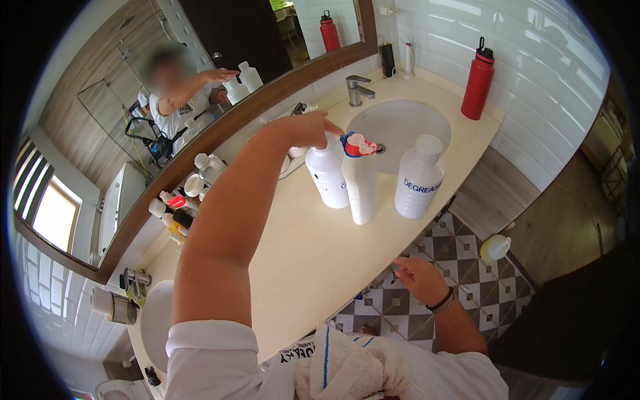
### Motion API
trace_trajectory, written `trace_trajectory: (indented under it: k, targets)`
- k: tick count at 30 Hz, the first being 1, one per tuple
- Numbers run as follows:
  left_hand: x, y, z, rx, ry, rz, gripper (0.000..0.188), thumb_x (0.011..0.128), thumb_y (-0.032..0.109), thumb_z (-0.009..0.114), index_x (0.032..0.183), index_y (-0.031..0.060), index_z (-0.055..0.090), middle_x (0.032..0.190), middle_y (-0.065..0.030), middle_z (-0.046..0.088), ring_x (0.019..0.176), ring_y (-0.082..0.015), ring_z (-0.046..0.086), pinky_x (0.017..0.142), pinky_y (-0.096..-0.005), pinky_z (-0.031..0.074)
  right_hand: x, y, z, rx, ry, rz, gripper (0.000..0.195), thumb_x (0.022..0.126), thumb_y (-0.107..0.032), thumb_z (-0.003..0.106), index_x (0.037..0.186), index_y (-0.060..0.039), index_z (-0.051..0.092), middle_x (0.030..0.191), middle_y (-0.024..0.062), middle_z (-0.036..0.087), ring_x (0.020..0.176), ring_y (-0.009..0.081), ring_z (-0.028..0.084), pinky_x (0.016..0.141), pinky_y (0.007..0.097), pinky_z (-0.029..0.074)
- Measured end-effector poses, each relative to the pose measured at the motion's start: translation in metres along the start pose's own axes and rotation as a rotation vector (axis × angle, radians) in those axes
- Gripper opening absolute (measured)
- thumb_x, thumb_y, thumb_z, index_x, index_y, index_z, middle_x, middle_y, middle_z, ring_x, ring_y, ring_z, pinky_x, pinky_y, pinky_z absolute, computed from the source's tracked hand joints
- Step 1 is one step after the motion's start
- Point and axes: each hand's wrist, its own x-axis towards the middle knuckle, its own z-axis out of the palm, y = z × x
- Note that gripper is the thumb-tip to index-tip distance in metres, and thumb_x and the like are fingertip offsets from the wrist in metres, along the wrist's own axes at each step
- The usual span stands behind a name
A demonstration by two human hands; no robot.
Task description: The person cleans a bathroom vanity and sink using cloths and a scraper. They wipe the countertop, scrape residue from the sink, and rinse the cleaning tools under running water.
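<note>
My left hand (316, 131) reaches over the top of a white plastic bottle (327, 175), index finger extended. Whether it touches the bottle's top is hard to tell. Close against that bottle stands a slimmer white bottle (363, 192) with a red and blue top (359, 144). To their right, near the counter's front edge, is another white bottle (420, 177) with dark lettering and a pale cap. All three stand upright on the cream countertop (295, 250). Low beside the counter's front edge, my right hand (420, 279) holds nothing, its fingers slightly apart.
Behind the bottles lies a sink basin (400, 125) with a faucet (358, 91). A red drink bottle (478, 82) stands at the far corner. Toiletries (175, 212) line the wall beneath a mirror (165, 75). A jug of yellowish liquid (495, 248) sits on the tiled floor (405, 305).
</note>
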Motion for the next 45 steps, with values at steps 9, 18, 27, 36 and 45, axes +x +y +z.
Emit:
trace_trajectory:
  k: [9, 18, 27, 36, 45]
  targets:
    - [0.013, 0.040, -0.014, 0.172, -0.172, -0.276, 0.027, 0.071, 0.020, 0.055, 0.093, 0.0052, 0.061, 0.098, -0.0154, 0.059, 0.089, -0.0264, 0.057, 0.077, -0.0346, 0.044, 0.004, 0.006, -0.011, -0.001, 0.018, 0.021, 0.025, 0.077, -0.014, 0.056, 0.099, -0.0045, 0.053, 0.074, 0.0122, 0.054, 0.066, 0.0271, 0.054, 0.059, 0.0346, 0.044]
    - [0.022, 0.039, -0.010, 0.304, -0.169, -0.496, 0.032, 0.072, 0.023, 0.056, 0.097, 0.0054, 0.060, 0.103, -0.0163, 0.056, 0.090, -0.0300, 0.056, 0.078, -0.0349, 0.044, 0.045, -0.019, -0.027, 0.014, 0.049, -0.060, 0.030, 0.077, -0.012, 0.056, 0.106, -0.0052, 0.049, 0.082, 0.0134, 0.054, 0.068, 0.0281, 0.054, 0.060, 0.0345, 0.044]
    - [0.017, 0.032, 0.001, 0.214, 0.017, -0.381, 0.043, 0.077, 0.038, 0.052, 0.092, -0.0006, 0.061, 0.088, -0.0164, 0.061, 0.086, -0.0275, 0.058, 0.071, -0.0358, 0.045, 0.076, -0.037, -0.051, -0.023, 0.262, -0.175, 0.034, 0.074, -0.008, 0.057, 0.107, -0.0041, 0.049, 0.087, 0.0158, 0.053, 0.076, 0.0314, 0.053, 0.067, 0.0356, 0.044]
    - [0.021, 0.028, 0.013, 0.320, -0.216, -0.351, 0.036, 0.075, 0.034, 0.056, 0.089, 0.0013, 0.063, 0.090, -0.0155, 0.061, 0.083, -0.0282, 0.058, 0.070, -0.0374, 0.046, 0.143, -0.042, -0.117, -0.489, 0.543, -0.211, 0.041, 0.074, -0.017, 0.059, 0.111, -0.0056, 0.049, 0.099, 0.0187, 0.051, 0.089, 0.0344, 0.052, 0.078, 0.0387, 0.043]
    - [-0.017, 0.015, 0.026, -0.032, 0.037, -0.405, 0.050, 0.063, 0.025, 0.064, 0.104, 0.0031, 0.049, 0.095, -0.0188, 0.058, 0.091, -0.0304, 0.056, 0.076, -0.0365, 0.045, 0.158, -0.043, -0.126, -0.520, 0.104, 0.258, 0.046, 0.067, -0.022, 0.063, 0.110, -0.0099, 0.049, 0.097, 0.0188, 0.052, 0.090, 0.0338, 0.053, 0.080, 0.0367, 0.043]
